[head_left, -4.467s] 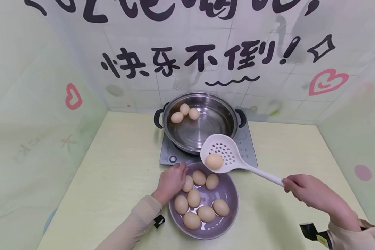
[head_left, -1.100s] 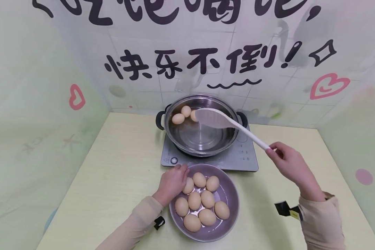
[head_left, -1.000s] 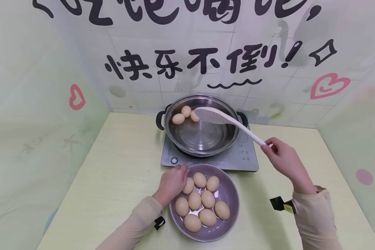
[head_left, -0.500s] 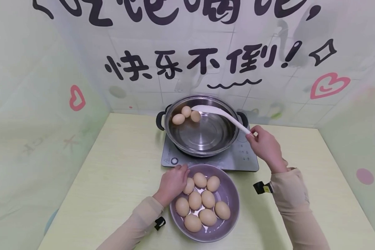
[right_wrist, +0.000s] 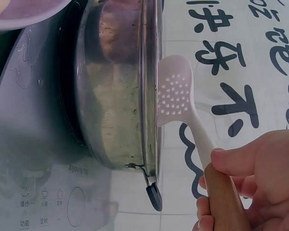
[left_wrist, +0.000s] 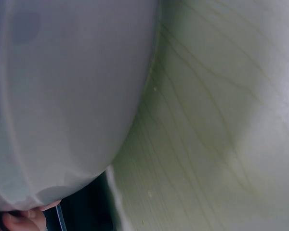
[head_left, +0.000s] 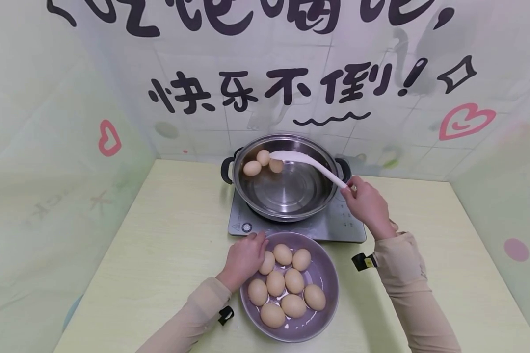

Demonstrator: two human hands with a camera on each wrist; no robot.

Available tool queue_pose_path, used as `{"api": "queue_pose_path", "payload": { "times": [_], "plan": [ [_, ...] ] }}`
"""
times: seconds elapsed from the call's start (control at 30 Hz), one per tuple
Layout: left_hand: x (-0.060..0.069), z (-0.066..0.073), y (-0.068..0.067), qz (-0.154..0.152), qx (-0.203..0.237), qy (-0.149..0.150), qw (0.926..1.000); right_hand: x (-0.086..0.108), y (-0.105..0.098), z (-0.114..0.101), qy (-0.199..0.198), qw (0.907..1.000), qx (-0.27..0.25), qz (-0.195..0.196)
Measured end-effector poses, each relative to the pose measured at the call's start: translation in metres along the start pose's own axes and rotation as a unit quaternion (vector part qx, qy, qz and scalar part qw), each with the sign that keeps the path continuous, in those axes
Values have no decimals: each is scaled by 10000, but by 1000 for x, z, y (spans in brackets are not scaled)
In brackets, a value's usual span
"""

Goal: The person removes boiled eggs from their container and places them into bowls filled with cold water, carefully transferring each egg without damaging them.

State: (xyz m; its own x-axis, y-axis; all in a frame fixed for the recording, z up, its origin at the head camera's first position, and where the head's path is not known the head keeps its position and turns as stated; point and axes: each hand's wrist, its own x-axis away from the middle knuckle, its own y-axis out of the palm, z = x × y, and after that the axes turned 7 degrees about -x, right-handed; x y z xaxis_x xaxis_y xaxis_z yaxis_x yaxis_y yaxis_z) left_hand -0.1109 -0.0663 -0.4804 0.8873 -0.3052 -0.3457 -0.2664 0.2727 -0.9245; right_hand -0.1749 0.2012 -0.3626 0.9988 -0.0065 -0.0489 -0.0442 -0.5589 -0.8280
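In the head view my right hand (head_left: pixel 367 205) grips the handle of a white slotted skimmer (head_left: pixel 298 157). The right wrist view shows its wooden grip (right_wrist: pixel 224 199) between thumb and curled fingers. The skimmer's head is turned nearly edge-on at the steel pot (head_left: pixel 287 214), beside three eggs (head_left: pixel 252 168) lying at the pot's left. It partly covers the rightmost egg (head_left: pixel 276 165). My left hand (head_left: pixel 244 257) holds the upper left rim of a purple bowl (head_left: pixel 327 279) with several eggs (head_left: pixel 293 281). In the left wrist view fingers (left_wrist: pixel 26 220) show under the bowl's side (left_wrist: pixel 77 96).
Under the pot sits a grey induction cooker (head_left: pixel 300 233), just behind the bowl. Black handles (head_left: pixel 343 170) stick out on both sides of the pot. A pale wooden table (head_left: pixel 159 235) extends left and right. A printed wall sheet (head_left: pixel 190 132) stands close behind the pot.
The skimmer earlier carried an egg over the bowl; that egg now appears to lie in the bowl. My right hand has brought the skimmer up and left to the pot's eggs. My left hand stays.
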Motion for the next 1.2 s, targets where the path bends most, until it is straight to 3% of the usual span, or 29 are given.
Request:
{"api": "queue_pose_path", "payload": {
  "times": [0.6, 1.2],
  "plan": [
    [0, 0, 1, 8, -31, 4, 10000, 16, 2, 0, -205, 9987, 70, -456],
    [0, 0, 1, 79, -63, 10, 9999, 41, 1, -2, -322, 9974, 62, -637]
  ]
}}
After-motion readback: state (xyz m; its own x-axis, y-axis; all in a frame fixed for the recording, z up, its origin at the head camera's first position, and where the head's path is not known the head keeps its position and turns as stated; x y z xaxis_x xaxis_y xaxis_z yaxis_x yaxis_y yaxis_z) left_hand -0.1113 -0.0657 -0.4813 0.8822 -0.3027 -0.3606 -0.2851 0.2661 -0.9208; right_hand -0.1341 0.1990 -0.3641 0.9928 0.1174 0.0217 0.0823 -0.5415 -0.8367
